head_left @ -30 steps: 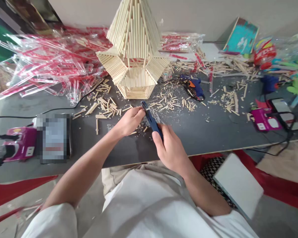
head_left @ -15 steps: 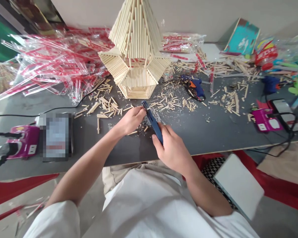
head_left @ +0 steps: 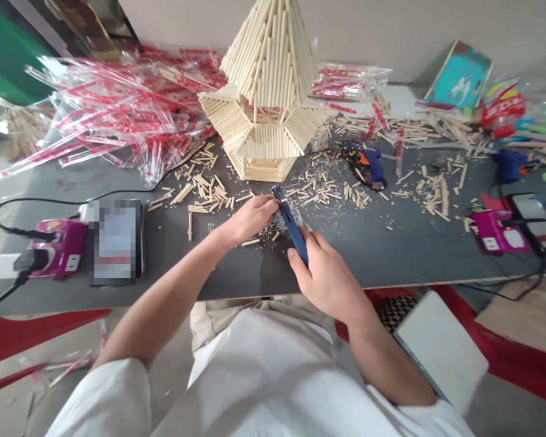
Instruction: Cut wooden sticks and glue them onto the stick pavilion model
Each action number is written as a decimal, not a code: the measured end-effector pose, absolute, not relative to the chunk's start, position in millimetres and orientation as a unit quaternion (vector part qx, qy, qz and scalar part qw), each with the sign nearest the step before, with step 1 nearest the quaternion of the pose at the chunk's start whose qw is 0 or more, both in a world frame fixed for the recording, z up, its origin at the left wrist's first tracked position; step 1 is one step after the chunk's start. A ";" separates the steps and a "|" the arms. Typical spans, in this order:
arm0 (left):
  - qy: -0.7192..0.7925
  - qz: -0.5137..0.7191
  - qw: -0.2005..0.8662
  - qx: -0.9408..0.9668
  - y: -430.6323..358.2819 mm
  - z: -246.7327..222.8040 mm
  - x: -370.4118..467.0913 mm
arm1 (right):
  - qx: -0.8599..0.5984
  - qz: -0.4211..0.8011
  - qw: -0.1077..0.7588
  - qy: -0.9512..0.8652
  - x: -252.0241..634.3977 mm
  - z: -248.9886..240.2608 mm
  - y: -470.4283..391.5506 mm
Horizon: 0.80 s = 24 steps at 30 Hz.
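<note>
Slim dark-blue long-handled tool [head_left: 295,233] located over the dark grey desk [head_left: 382,258], its long axis slanting, tip pointing forward and left. Right hand [head_left: 330,276] is wrapped round its handle. Left hand [head_left: 253,220] is pinched together at the tip; contents not discernible. Against the earlier frame, desk items sit further right in view; grip unchanged. Counted: one pale wooden-stick tiered structure [head_left: 268,142], two blue glue guns [head_left: 374,169], two purple plastic plug boxes [head_left: 500,233].
</note>
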<state>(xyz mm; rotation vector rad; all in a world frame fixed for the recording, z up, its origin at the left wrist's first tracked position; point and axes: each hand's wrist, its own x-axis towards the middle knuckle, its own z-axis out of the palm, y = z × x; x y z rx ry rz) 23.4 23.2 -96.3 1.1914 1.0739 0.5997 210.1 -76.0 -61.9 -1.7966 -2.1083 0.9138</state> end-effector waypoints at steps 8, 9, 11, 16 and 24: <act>0.515 0.244 0.662 0.486 23.5 -93.5 23.0 | -0.618 0.313 0.139 -0.708 210.3 -68.5 -74.9; 0.520 0.241 0.657 0.490 23.1 -94.1 23.6 | -0.618 0.317 0.143 -0.705 209.9 -70.0 -75.1; 0.524 0.239 0.650 0.496 21.8 -94.6 25.2 | -0.618 0.327 0.154 -0.698 209.5 -72.6 -75.2; 0.543 0.257 0.645 0.472 20.4 -90.3 27.2 | -0.608 0.327 0.170 -0.703 212.1 -73.4 -74.7; 0.544 0.260 0.656 0.453 23.0 -90.9 26.1 | -0.604 0.327 0.154 -0.710 213.9 -68.9 -75.8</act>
